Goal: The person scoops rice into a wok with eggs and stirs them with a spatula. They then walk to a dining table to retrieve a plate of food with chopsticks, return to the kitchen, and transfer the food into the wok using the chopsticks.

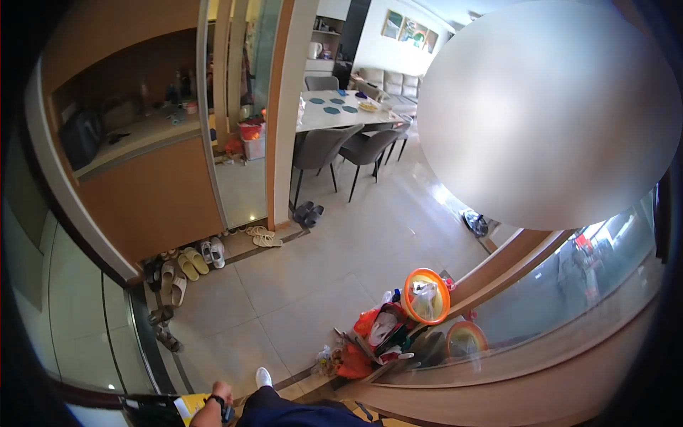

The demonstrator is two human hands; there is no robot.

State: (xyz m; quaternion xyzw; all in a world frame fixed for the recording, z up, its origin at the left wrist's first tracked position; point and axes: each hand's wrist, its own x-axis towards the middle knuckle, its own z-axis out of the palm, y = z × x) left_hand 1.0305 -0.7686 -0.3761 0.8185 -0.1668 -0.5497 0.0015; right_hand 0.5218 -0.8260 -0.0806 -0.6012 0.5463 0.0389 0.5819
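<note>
At the bottom edge my left hand point(222, 393) is closed, fingers curled in, with a dark watch point(219, 403) on the wrist. Whatever it may hold is hidden. Just left of it is a yellow, flat-looking item point(188, 406), beside a dark object point(153, 409); whether the hand touches either cannot be told. One of my feet, in a white shoe point(264, 377), stands on the tiled floor point(306, 320) to the right of the hand. My right hand is out of view.
Slippers and shoes point(192, 263) line the cabinet point(146, 199) on the left. At right, an orange-rimmed basin point(427, 296) and several bags point(366, 349) sit beside the glass panel point(548, 299). A dining table point(324, 121) with grey chairs point(324, 147) stands farther back.
</note>
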